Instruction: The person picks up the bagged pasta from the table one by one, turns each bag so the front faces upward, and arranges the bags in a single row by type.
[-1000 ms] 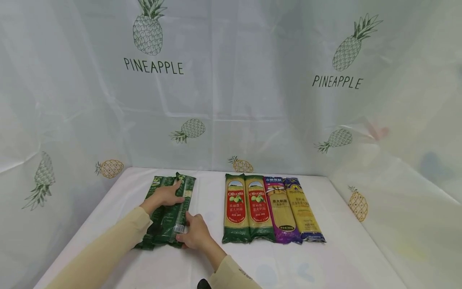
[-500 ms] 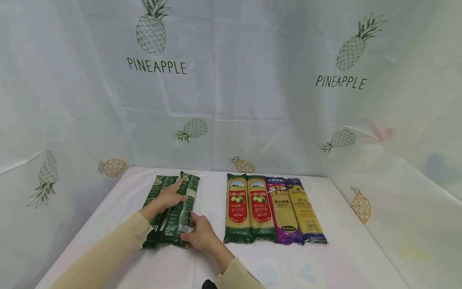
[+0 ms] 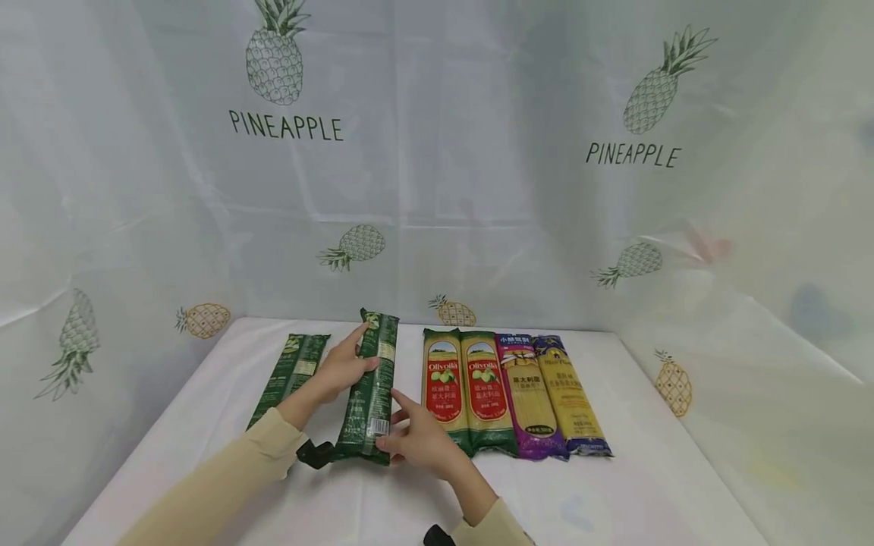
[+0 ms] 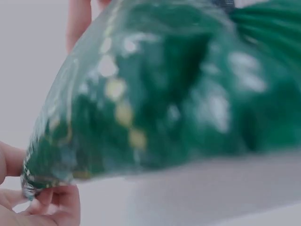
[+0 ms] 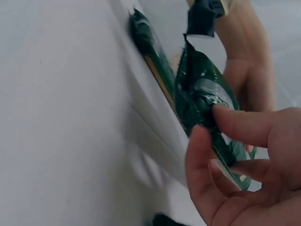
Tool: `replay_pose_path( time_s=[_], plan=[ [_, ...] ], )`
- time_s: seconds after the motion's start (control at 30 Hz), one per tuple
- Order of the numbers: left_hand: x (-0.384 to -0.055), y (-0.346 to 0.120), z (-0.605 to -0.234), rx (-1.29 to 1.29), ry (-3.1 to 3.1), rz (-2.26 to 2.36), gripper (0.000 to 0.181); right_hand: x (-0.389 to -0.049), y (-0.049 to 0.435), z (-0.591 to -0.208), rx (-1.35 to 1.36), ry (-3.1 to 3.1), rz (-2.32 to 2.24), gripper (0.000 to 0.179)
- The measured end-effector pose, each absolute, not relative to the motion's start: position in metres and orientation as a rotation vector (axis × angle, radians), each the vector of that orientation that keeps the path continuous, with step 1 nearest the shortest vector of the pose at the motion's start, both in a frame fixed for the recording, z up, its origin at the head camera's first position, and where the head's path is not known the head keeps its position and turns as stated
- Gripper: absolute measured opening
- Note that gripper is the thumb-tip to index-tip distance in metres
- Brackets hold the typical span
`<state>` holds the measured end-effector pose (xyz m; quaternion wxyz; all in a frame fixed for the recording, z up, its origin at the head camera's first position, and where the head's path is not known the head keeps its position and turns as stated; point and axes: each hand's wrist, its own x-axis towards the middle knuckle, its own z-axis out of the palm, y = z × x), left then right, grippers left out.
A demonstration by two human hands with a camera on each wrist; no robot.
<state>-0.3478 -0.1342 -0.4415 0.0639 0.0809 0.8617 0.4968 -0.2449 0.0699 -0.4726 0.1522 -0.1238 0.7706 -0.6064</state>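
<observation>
A long green pasta packet, back side up with a barcode near its lower end, is held between both hands in the head view. My left hand grips its upper part from the left. With thumb and fingers my right hand pinches its lower right edge, which the right wrist view shows close up. Crinkled green film of the packet fills much of the left wrist view, with its shadow on the white surface below. A second green pasta packet lies to the left, partly hidden by the left forearm.
Right of the hands lie two Olivoila spaghetti packets, a purple pasta packet and a yellow-and-blue spaghetti packet, side by side. A pineapple-print sheet rises behind the white tabletop. A black wrist device shows beside the left wrist.
Both hands have moved right with one green packet, away from the other green packet and nearer the Olivoila packets. The held packet's far end has risen in view.
</observation>
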Motion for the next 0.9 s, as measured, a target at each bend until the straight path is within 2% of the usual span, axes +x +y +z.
replay_pose_path(
  time_s=[0.2,0.43,0.67,0.9],
  plan=[
    [-0.339,-0.101,-0.432,0.228,2.588,1.608,0.084,-0.240,0.104,-0.467,-0.329,2.211,-1.791,0.083],
    [-0.332,-0.061,-0.424,0.223,2.525,1.741,0.086,-0.237,0.136,-0.467,-0.162,2.010,-1.937,0.085],
    [-0.328,-0.037,-0.427,0.254,2.510,1.753,0.085,-0.235,0.146,-0.472,-0.111,1.817,-2.070,0.088],
    [-0.328,-0.034,-0.435,0.291,2.508,1.719,0.083,-0.234,0.147,-0.487,-0.158,1.903,-2.099,0.092]
  ],
)
